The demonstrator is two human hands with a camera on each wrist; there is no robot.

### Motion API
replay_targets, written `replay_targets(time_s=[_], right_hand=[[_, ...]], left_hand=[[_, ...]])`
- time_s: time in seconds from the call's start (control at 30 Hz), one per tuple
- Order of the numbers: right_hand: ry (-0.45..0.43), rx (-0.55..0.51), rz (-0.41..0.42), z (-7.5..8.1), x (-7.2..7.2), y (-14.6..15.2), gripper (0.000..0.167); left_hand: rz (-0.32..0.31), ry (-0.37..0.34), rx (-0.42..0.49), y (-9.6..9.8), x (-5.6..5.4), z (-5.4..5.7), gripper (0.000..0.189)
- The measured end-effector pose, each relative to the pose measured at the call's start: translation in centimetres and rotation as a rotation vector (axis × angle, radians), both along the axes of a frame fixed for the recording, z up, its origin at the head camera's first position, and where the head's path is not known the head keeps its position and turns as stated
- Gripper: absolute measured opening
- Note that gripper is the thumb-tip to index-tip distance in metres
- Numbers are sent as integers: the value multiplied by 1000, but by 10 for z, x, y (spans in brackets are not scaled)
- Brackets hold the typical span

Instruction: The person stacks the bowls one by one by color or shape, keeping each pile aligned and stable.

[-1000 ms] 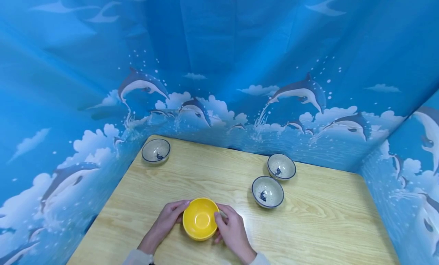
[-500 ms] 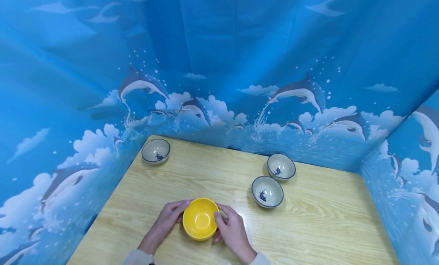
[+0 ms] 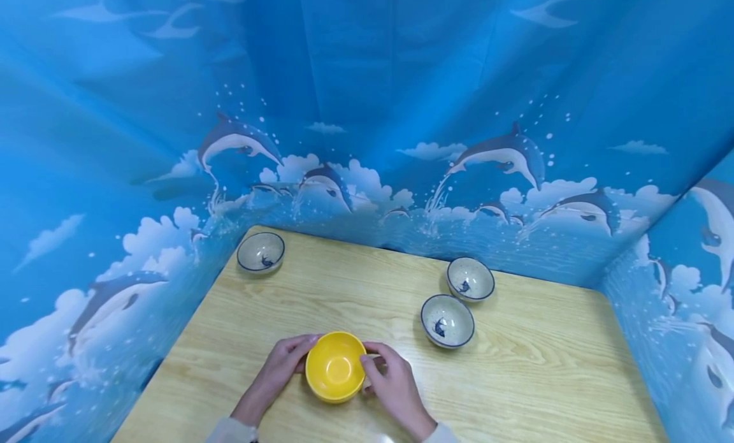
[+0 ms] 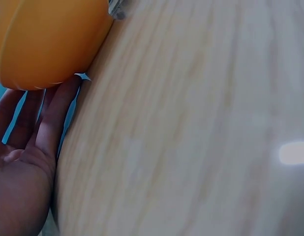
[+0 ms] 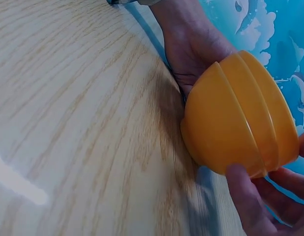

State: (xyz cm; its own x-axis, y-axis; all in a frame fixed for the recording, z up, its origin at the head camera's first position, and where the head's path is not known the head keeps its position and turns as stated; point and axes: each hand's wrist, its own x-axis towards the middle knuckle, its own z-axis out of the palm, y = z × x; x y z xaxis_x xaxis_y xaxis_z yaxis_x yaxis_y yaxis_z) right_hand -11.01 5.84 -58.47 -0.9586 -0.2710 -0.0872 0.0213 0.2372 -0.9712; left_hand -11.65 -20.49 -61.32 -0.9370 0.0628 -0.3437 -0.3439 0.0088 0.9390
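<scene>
Near the table's front, yellow bowls (image 3: 336,366) stand nested and upright; the raised bands on the side in the right wrist view look like stacked rims. My left hand (image 3: 280,365) holds their left side, its fingers (image 4: 56,115) against the lower wall in the left wrist view. At the right, my right hand (image 3: 393,380) has its thumb by the rim and its other fingers bent at the far side. Its fingertips (image 5: 236,172) meet the orange-looking wall in the right wrist view.
A speckled grey bowl (image 3: 260,252) with a blue rim sits at the table's far left corner. Two like it, a rear bowl (image 3: 471,278) and a front bowl (image 3: 448,322), stand close together right of centre. A blue dolphin curtain (image 3: 367,111) borders the wooden table (image 3: 545,360).
My right hand has shifted slightly to the right and its fingers have changed position at the bowls' side. The left hand, the yellow bowls and the grey bowls stay put.
</scene>
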Motion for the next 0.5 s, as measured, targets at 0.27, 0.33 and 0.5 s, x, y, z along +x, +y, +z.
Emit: replay_targets(time_s=[0.27,0.33,0.5], right_hand=[[30,-2,4,5,0,5,38],[59,30,-17,7,-2,9,35],[98,46,-63,14,-9,21,28]], left_hand=[[28,6,-10,3,1,-1,53],[41,4,-18,3,1,-1,52],[51,-2,-34,4,1,0,51]])
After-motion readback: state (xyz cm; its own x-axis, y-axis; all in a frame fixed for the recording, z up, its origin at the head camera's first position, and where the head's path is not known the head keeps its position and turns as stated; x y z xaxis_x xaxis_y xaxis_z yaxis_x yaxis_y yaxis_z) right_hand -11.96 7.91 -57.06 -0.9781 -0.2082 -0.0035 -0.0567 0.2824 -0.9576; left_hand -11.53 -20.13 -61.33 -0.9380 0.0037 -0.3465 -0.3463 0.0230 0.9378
